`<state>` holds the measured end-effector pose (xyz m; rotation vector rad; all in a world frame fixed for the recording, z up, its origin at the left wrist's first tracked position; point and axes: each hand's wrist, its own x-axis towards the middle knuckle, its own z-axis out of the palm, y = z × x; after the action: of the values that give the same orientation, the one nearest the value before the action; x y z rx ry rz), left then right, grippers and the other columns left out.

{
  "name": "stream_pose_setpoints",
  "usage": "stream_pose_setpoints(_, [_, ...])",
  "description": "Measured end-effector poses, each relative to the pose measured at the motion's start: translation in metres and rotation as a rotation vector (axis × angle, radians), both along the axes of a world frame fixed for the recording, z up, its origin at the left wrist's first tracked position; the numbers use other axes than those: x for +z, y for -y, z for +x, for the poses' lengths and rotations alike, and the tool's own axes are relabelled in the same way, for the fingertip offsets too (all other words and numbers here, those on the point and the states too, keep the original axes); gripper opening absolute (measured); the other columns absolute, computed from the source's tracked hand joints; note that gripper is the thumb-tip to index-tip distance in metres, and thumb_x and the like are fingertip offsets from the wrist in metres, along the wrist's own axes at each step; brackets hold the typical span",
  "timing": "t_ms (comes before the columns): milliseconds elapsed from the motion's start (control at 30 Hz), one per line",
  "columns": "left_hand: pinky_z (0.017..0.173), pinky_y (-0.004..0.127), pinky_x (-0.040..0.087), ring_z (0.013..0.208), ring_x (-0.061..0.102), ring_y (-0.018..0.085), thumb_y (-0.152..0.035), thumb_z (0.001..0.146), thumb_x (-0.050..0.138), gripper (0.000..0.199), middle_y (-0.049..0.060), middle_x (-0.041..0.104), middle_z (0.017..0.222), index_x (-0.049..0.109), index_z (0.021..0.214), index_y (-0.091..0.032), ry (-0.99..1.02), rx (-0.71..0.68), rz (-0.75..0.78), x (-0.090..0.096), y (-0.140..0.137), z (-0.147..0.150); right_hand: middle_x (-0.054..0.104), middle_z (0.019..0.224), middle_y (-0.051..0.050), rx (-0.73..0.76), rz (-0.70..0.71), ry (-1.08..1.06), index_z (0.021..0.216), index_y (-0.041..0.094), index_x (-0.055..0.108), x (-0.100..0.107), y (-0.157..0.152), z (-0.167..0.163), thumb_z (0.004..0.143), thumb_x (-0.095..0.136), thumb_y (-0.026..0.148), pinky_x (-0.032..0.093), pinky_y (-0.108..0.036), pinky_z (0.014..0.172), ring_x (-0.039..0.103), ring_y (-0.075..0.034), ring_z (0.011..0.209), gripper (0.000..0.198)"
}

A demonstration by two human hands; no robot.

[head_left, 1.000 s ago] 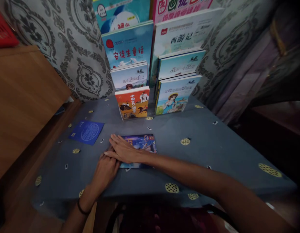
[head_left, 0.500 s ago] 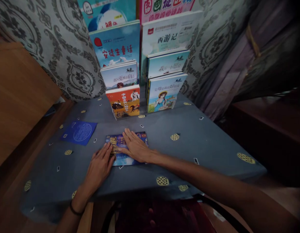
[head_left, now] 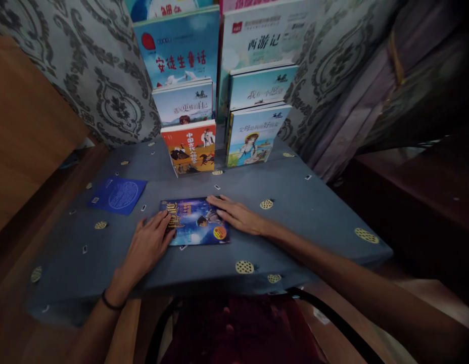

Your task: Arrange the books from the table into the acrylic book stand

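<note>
A blue book with gold lettering and an orange round badge lies flat on the cloth-covered table. My left hand rests over its left edge, fingers stretched out and lying flat. On the other side, the fingers of my right hand lie extended across the book's upper right edge, palm down. Neither hand grips anything. Left of the book, a dark blue sheet or cover with a pale circular print lies flat, apart from both hands.
Two rows of upright books stand at the back, with an orange book and a light blue book in front. Patterned curtains hang behind. A wooden panel is at left. The table's front edge runs close to me.
My right hand has slid rightward from the book's middle to its right edge, uncovering the cover picture. My left hand stays at the left edge. The view has tilted slightly downward.
</note>
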<state>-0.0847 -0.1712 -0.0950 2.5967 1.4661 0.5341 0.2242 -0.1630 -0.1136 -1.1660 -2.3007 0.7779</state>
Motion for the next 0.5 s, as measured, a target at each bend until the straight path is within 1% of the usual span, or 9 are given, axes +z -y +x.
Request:
stream_pose_setpoints(67, [0.116,0.057,0.029,0.127,0.058,0.033,-0.036,0.094,0.052,0.035,0.014,0.062,0.138,0.064,0.124,-0.023,0.008,-0.005,-0.01,0.001,0.0,0.0,0.037,0.16,0.003,0.021,-0.046,-0.007,0.155,0.032,0.03,0.004,0.009,0.007,0.105,0.026,0.049,0.02,-0.057,0.125,0.027,-0.023,0.151,0.053])
stream_pose_setpoints(133, [0.115,0.058,0.03,0.126,0.058,0.034,-0.036,0.094,0.053,0.035,0.015,0.062,0.138,0.064,0.124,-0.022,0.002,-0.004,-0.014,0.001,0.0,0.0,0.038,0.159,0.004,0.065,-0.064,-0.007,0.155,0.032,0.03,0.009,0.023,0.01,0.106,0.027,0.044,0.02,-0.056,0.125,0.026,-0.023,0.151,0.051])
stream_pose_setpoints(233, [0.114,0.059,0.03,0.126,0.058,0.035,-0.035,0.094,0.053,0.036,0.016,0.06,0.14,0.063,0.125,-0.021,-0.023,-0.003,-0.011,0.0,0.0,0.0,0.038,0.159,0.004,0.158,-0.044,0.008,0.156,0.031,0.029,0.017,0.049,0.009,0.106,0.029,0.035,0.018,-0.053,0.126,0.03,-0.02,0.149,0.05])
stream_pose_setpoints(333, [0.115,0.061,0.026,0.131,0.054,0.035,-0.033,0.095,0.05,0.037,0.017,0.058,0.142,0.06,0.129,-0.02,-0.043,0.003,-0.006,0.001,0.002,0.002,0.044,0.155,0.003,0.229,-0.018,0.023,0.154,0.031,0.032,0.021,0.071,0.006,0.105,0.032,0.026,0.019,-0.051,0.126,0.034,-0.018,0.148,0.05])
stream_pose_setpoints(433, [0.114,0.065,0.025,0.131,0.053,0.037,-0.024,0.096,0.045,0.037,0.019,0.057,0.143,0.06,0.13,-0.018,-0.083,0.025,0.019,0.001,0.013,0.012,0.051,0.151,0.001,0.263,-0.014,0.018,0.152,0.029,0.039,0.021,0.085,0.007,0.104,0.035,0.024,0.021,-0.053,0.125,0.036,-0.019,0.147,0.048])
stream_pose_setpoints(500, [0.113,0.061,0.03,0.128,0.055,0.035,-0.016,0.095,0.041,0.04,0.018,0.059,0.139,0.061,0.129,-0.018,-0.125,0.004,0.039,-0.001,0.029,0.024,0.055,0.147,-0.001,0.251,-0.021,-0.025,0.148,0.028,0.045,0.02,0.088,0.008,0.104,0.036,0.026,0.024,-0.053,0.124,0.04,-0.019,0.144,0.045])
